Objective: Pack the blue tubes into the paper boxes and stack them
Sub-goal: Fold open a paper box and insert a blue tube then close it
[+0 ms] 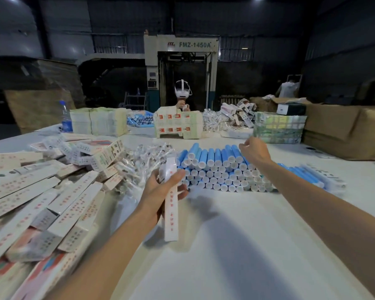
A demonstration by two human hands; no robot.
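left hand (159, 192) round paper box (171, 219) near blue tubes (217, 169)

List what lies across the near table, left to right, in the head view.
Pile of paper boxes → left hand gripping one paper box → stack of blue tubes → loose blue tubes.

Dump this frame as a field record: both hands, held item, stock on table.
left hand: grips long white paper box with red print
right hand: above stack of blue plastic tubes with white caps, fingers loosely curled, nothing visible in it
box stock: pile of flat paper boxes, person's left
surface: white table
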